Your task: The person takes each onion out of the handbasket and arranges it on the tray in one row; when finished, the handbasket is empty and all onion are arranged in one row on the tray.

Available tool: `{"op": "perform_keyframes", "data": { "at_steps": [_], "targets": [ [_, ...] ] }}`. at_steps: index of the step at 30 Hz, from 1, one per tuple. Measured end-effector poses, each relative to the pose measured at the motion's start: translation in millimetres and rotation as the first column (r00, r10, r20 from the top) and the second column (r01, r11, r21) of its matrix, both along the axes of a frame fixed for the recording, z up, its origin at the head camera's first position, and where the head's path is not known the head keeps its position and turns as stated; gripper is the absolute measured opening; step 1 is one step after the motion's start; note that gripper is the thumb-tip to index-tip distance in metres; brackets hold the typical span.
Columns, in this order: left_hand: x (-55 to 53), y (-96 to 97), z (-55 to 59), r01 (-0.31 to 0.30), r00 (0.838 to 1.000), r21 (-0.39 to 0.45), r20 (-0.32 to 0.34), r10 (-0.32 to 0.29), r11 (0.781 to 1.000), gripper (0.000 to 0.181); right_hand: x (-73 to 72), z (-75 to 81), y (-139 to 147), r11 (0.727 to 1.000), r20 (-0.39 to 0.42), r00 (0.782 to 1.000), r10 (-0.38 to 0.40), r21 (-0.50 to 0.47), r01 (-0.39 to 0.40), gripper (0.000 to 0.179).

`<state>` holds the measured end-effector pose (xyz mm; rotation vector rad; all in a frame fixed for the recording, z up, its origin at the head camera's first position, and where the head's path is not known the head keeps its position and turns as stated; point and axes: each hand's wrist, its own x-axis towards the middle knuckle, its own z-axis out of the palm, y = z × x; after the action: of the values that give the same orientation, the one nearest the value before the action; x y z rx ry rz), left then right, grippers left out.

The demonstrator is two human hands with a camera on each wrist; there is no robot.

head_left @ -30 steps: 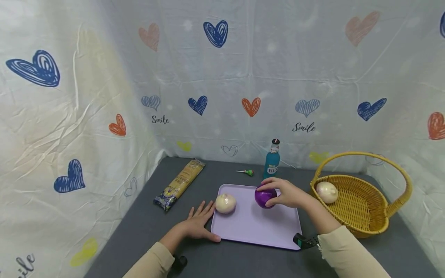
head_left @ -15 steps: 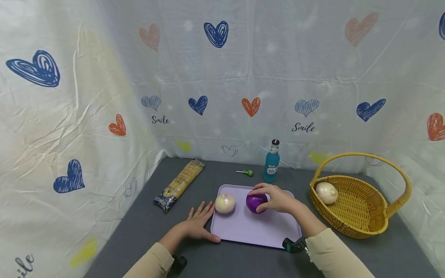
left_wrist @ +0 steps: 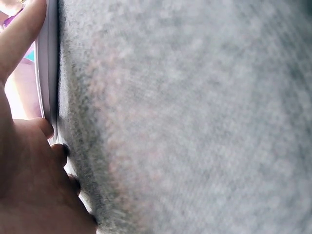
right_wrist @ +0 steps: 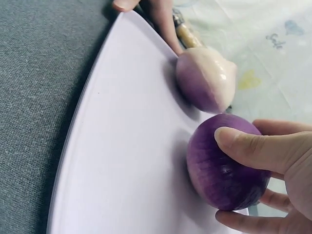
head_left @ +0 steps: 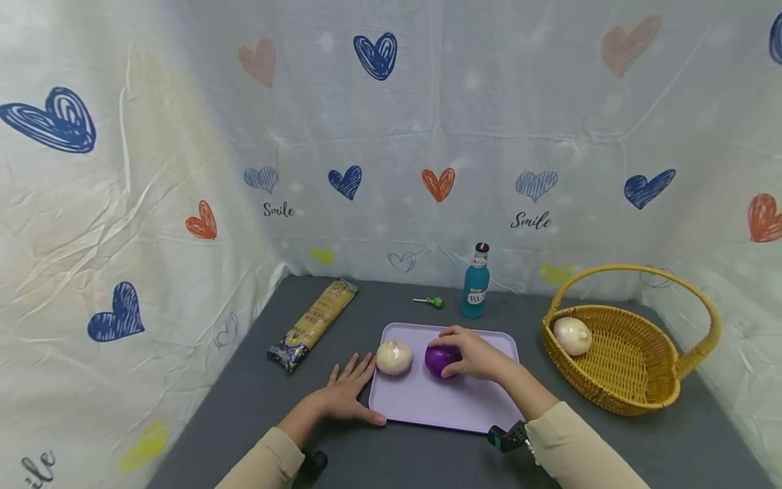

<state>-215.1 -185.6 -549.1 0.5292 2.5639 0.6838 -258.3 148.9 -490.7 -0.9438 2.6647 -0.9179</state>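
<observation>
My right hand (head_left: 475, 354) grips a shiny purple onion (head_left: 441, 360) over the middle of the lilac tray (head_left: 452, 407). In the right wrist view the thumb lies across the purple onion (right_wrist: 222, 170), with the fingers around its far side. A pale onion (head_left: 394, 358) sits on the tray's left part, a short way from the purple one. My left hand (head_left: 345, 396) rests with spread fingers at the tray's left edge, its thumb along the front corner. The left wrist view shows that hand (left_wrist: 34, 165) against the tray's rim (left_wrist: 47, 73).
A yellow wicker basket (head_left: 623, 401) with another pale onion (head_left: 572, 336) inside stands on the right. Behind the tray are a blue bottle (head_left: 475, 282) and a green lollipop (head_left: 435, 301). A yellow noodle packet (head_left: 314, 324) lies at the left. A patterned curtain surrounds the grey table.
My right hand has carried the purple onion leftward and slightly down over the tray, closer to the pale onion. My left hand has stayed at the tray's edge.
</observation>
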Motion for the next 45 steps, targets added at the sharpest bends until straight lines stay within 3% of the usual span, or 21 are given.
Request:
{"op": "perform_keyframes", "data": {
  "at_steps": [5, 11, 27, 38, 45],
  "targets": [
    [0.1, 0.2, 0.6, 0.007, 1.000, -0.005, -0.005, -0.007, 1.000, 0.133, 0.5, 1.3, -1.9, 0.999, 0.020, 0.999, -0.028, 0.031, 0.027, 0.067],
    [2.5, 0.1, 6.1, 0.018, 1.000, 0.011, -0.006, -0.018, 1.000, 0.132, -0.8, -0.1, -3.2, 0.998, 0.021, 0.999, -0.030, 0.052, 0.029, 0.066],
    [-3.9, -0.2, -5.8, 0.001, 1.000, -0.032, -0.016, -0.001, 0.999, 0.135, -2.1, -2.9, -3.2, 1.000, 0.026, 1.000, 0.000, 0.020, 0.000, 0.072],
    [-1.1, 0.9, -1.5, -0.003, 1.000, -0.027, 0.003, 0.003, 1.000, 0.133, 3.3, 17.3, 3.8, 0.999, 0.044, 0.999, -0.032, 0.011, 0.031, 0.069],
    [3.1, 3.4, 12.0, 0.009, 1.000, -0.020, 0.018, -0.008, 1.000, 0.131, 1.1, 32.5, 21.9, 1.000, 0.001, 1.000, -0.022, -0.004, 0.022, 0.066]
  ]
}}
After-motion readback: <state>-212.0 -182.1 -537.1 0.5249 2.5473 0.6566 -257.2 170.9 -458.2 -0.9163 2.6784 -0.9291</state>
